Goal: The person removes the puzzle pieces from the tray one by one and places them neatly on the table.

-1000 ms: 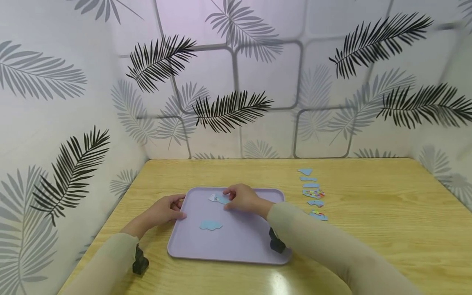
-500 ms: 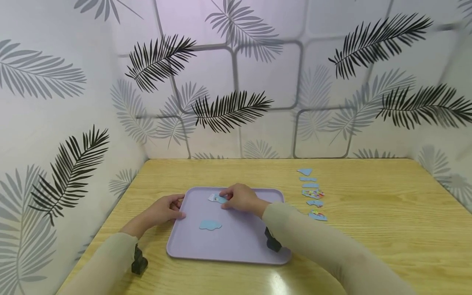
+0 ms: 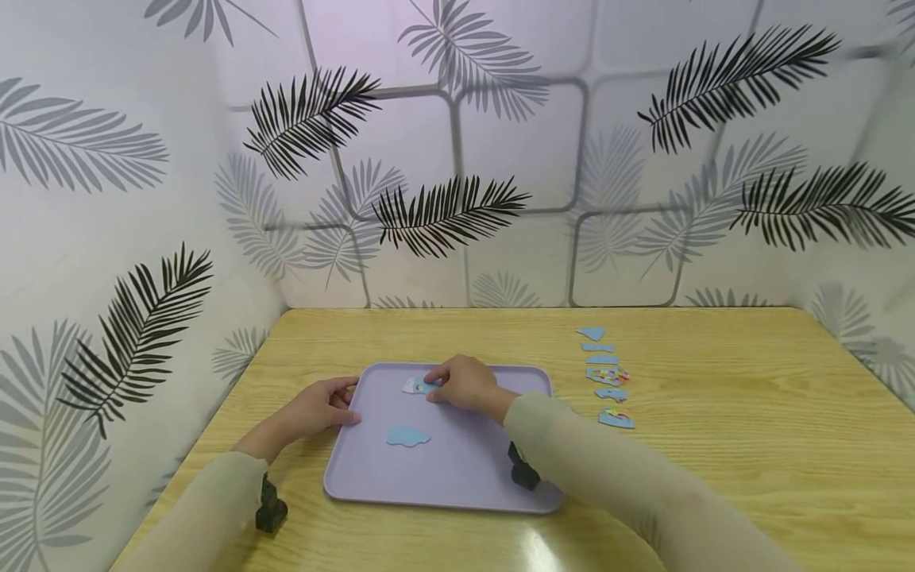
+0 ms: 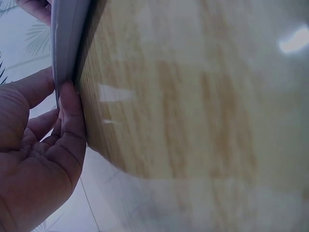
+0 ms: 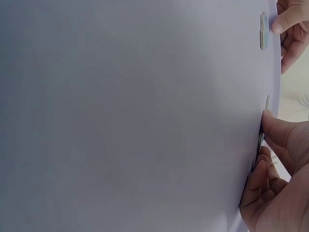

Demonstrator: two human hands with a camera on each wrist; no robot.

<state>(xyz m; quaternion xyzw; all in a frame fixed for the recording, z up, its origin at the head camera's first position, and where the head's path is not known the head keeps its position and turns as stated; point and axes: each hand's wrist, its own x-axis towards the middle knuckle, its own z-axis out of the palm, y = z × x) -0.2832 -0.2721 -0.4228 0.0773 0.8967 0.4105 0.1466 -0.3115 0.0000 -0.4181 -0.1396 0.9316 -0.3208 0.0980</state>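
Note:
A lavender tray (image 3: 457, 469) lies on the table. At its left edge my left hand (image 3: 318, 407) grips the rim, thumb over the top and fingers at the outer side, as the left wrist view also shows. Near the tray's back, my right hand (image 3: 468, 385) holds a flat blue-and-white puzzle piece (image 3: 413, 386) between thumb and fingers, against the tray. Part of it is hidden by the fingers; I cannot tell whether it is one piece or two side by side. A light blue puzzle piece (image 3: 408, 436) lies apart, nearer the tray's middle left.
Right of the tray, several puzzle pieces lie in a column on the wooden table (image 3: 736, 413), among them a blue triangular piece (image 3: 592, 333) at the back and a colourful piece (image 3: 616, 418) at the front. A leaf-patterned wall (image 3: 500, 262) stands behind.
My right hand has shifted slightly left along the tray with the blue part under its fingers, closer to the white part. The left hand and the other pieces stay put.

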